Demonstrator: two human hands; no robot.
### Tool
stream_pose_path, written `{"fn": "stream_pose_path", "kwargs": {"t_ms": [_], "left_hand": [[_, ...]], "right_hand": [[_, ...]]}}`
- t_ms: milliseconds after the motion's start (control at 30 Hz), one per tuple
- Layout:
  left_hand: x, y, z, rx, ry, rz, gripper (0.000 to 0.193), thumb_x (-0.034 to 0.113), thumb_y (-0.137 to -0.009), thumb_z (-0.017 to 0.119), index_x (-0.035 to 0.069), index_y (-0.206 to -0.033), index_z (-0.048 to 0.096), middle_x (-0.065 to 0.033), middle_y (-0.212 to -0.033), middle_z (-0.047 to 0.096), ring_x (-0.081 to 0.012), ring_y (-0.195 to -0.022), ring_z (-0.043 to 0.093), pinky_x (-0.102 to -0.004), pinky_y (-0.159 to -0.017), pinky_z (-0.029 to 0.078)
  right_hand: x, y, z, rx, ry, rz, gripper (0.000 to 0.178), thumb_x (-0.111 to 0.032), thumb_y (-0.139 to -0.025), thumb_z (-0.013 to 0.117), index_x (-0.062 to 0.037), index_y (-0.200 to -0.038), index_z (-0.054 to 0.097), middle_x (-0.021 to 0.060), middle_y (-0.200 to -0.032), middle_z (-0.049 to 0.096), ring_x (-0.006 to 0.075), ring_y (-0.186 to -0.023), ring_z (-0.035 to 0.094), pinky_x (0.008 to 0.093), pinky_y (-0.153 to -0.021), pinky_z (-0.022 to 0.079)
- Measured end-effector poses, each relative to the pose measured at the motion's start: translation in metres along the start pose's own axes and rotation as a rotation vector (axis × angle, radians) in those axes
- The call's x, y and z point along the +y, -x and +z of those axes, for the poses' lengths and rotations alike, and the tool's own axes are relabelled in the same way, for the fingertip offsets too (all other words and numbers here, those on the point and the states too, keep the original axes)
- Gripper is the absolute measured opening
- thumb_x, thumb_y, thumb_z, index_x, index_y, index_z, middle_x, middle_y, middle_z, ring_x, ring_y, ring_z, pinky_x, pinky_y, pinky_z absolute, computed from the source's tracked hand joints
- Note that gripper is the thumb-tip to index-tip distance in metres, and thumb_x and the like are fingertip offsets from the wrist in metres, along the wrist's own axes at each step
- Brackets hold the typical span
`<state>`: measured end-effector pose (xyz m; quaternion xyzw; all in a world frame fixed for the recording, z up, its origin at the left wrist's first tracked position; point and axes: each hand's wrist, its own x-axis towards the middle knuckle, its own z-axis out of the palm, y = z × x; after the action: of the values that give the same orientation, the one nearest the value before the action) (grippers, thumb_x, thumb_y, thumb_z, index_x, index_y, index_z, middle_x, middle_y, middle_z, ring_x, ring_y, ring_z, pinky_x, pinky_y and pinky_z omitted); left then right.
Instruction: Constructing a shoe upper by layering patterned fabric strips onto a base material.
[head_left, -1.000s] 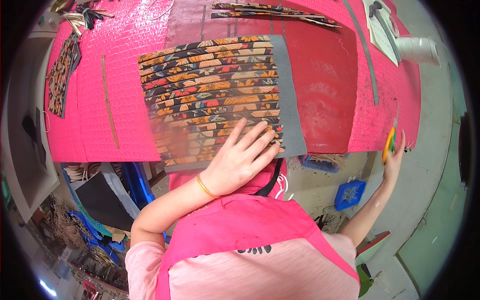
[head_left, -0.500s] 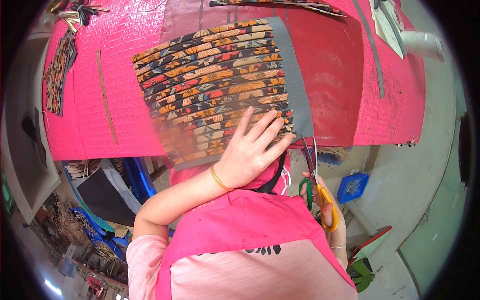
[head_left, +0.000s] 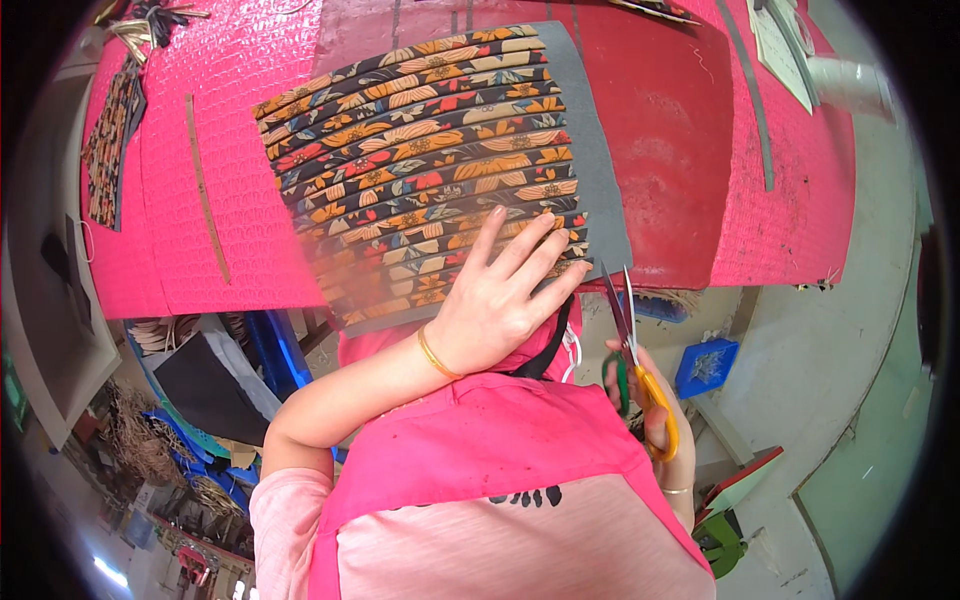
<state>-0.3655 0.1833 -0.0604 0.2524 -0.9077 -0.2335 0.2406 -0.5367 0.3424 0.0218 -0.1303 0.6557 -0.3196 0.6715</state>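
A panel of several black floral fabric strips (head_left: 420, 150) lies in rows on a grey backing sheet (head_left: 590, 130). My left hand (head_left: 495, 305) rests palm down, fingers spread, on the near right part of these strips. In my right hand (head_left: 682, 435) is a pair of scissors (head_left: 650, 385) with one yellow and one green handle. Its blades are parted and point away from me, with their tips at the backing's near right corner. Whether they touch it I cannot tell. The panel's near left part looks hazy.
The panel lies over a dark red mat (head_left: 670, 150) on a pink-covered table (head_left: 250, 230). A brown strip (head_left: 205, 190) and a grey strip (head_left: 755, 110) lie to either side. Floral pieces (head_left: 115, 150) sit far left. A blue tray (head_left: 706, 367) stands below the table's right side.
The panel and table sit slightly higher in the picture, and the floral piece at the top edge has partly left view. My left hand stays flat; the scissors remain parted near the corner.
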Motion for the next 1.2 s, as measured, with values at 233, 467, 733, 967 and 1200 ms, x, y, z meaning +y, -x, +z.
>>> {"fn": "stream_pose_path", "kwargs": {"t_ms": [233,467,733,967,1200], "left_hand": [[0.000,-0.001,0.001,0.006,-0.003,0.011,0.034,0.008,-0.074,0.058,0.016,-0.107,0.062,-0.0090,-0.110,0.057,-0.0265,-0.111,0.053,-0.0522,-0.099,0.033],[0.000,0.000,0.002,0.014,-0.015,0.013,0.033,0.011,-0.075,0.058,0.016,-0.107,0.062,-0.0093,-0.110,0.057,-0.0264,-0.111,0.053,-0.0524,-0.099,0.033],[-0.004,0.006,-0.001,-0.016,-0.020,0.088,0.029,0.014,-0.080,0.054,0.007,-0.107,0.061,-0.0086,-0.113,0.060,-0.0222,-0.113,0.054,-0.0514,-0.100,0.034],[0.002,0.008,-0.001,-0.006,0.000,0.137,0.026,0.012,-0.082,0.052,0.002,-0.104,0.061,-0.0086,-0.112,0.061,-0.0193,-0.109,0.057,-0.0496,-0.098,0.036],[0.003,0.011,-0.001,0.016,0.050,0.172,0.024,0.012,-0.081,0.053,0.002,-0.101,0.062,-0.0097,-0.110,0.062,-0.0204,-0.106,0.058,-0.0481,-0.098,0.038]], "right_hand": [[0.009,0.000,-0.005,-0.022,0.002,-0.045,0.108,-0.075,-0.056,0.062,-0.0037,-0.134,0.038,-0.0003,-0.094,0.045,0.0081,-0.080,0.042,0.0205,-0.071,0.033],[0.004,-0.030,0.006,-0.011,0.008,-0.096,0.108,-0.076,-0.056,0.061,-0.0060,-0.134,0.038,-0.0022,-0.093,0.044,0.0067,-0.079,0.041,0.0193,-0.068,0.032],[0.001,-0.032,0.011,0.025,0.010,-0.029,0.117,-0.081,-0.046,0.061,-0.0049,-0.132,0.039,-0.0040,-0.086,0.045,0.0029,-0.071,0.040,0.0153,-0.057,0.029],[0.010,-0.040,0.028,0.151,-0.050,-0.158,0.113,-0.082,-0.053,0.054,-0.0021,-0.130,0.039,-0.0032,-0.084,0.046,0.0021,-0.067,0.040,0.0152,-0.055,0.031],[0.012,-0.042,0.027,0.079,-0.048,-0.181,0.115,-0.082,-0.056,0.052,-0.0025,-0.135,0.031,-0.0023,-0.082,0.046,0.0030,-0.063,0.039,0.0161,-0.052,0.030]]}}
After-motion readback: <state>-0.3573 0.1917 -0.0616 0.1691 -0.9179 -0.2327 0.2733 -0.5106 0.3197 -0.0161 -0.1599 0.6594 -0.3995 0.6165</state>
